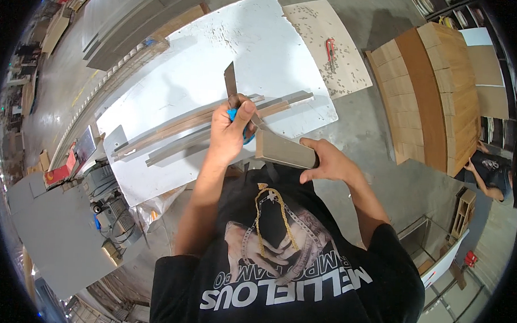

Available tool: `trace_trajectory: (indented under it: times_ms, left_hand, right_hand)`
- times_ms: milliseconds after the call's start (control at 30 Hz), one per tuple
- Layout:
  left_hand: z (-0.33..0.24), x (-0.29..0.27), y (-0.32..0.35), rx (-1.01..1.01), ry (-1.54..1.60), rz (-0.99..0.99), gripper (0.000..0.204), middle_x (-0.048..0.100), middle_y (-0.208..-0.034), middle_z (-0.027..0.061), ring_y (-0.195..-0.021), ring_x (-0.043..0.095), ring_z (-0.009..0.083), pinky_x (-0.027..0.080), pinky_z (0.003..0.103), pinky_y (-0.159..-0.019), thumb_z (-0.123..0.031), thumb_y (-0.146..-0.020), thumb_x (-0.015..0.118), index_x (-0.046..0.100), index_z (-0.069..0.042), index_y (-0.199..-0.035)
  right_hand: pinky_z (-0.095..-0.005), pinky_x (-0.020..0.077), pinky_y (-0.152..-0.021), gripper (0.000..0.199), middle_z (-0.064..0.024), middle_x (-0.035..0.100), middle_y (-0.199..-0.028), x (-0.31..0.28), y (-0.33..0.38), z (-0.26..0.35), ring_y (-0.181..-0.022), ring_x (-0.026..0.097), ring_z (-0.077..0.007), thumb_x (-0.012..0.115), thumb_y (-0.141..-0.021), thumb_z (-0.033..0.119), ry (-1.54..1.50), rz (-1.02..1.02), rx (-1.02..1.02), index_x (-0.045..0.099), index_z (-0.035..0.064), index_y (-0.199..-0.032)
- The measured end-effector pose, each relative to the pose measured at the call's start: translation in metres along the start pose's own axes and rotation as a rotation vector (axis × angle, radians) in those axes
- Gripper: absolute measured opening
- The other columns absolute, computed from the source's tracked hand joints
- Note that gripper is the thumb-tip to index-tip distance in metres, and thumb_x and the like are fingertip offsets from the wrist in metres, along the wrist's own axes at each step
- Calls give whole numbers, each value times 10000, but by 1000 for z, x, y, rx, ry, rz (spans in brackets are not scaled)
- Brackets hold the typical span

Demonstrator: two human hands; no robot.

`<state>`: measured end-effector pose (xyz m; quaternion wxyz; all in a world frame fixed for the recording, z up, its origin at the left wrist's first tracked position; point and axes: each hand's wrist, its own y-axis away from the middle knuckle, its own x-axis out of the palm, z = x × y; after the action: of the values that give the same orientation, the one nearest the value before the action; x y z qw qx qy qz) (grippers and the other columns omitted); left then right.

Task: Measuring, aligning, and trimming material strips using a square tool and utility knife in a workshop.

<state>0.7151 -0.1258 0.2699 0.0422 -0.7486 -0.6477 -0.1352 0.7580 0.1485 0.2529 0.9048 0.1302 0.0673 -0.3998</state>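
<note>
My left hand [230,129] is closed in front of my chest, thumb up. A thin, flat brown strip [230,81] rises from its fist. Blue parts [248,139] show around the same fingers, perhaps the handle of a tool; its kind is hidden. My right hand [329,162] grips the right end of a short grey-beige board [287,149], thumb on the near side and fingers at the far side. The board's left end lies close beside my left hand; whether they touch I cannot tell.
Long narrow strips [185,144] lie across the white tabletop [251,41]. A red-handled tool [330,52] rests on a beige sheet with scattered small pieces. Stacked wooden panels [426,99] stand right, a person [491,175] beside them. A machine [111,207] stands left.
</note>
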Motion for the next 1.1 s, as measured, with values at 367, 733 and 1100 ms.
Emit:
trace_trajectory:
  times_ms: [367,733,1100]
  left_hand:
    - [8,19,-13,-244,80,-218,342,517,-604,-15,-473,484,92,345,253,-459,-359,-1041,684,594,-91,-849]
    - [131,-101,-133,-607,379,-245,531,562,-798,38,-728,564,170,511,305,-688,-554,-1053,557,603,-32,-1137]
    - [63,10,-106,-282,-110,382,777,688,-1029,116,-991,617,225,473,393,-999,-641,-1110,167,644,-28,-1068]
  right_hand:
    - [-377,549,-745,323,-133,717,-841,8,0,-17,-787,708,-278,773,-951,273,75,-372,-78,677,3,-1102]
    - [-311,557,-642,358,-71,698,-752,-12,25,-64,-684,674,-149,664,-1045,317,-538,-464,106,744,-17,-943]
    - [-305,548,-642,327,-70,679,-774,-14,55,-61,-690,667,-142,670,-1045,329,-569,-433,202,605,13,-1099]
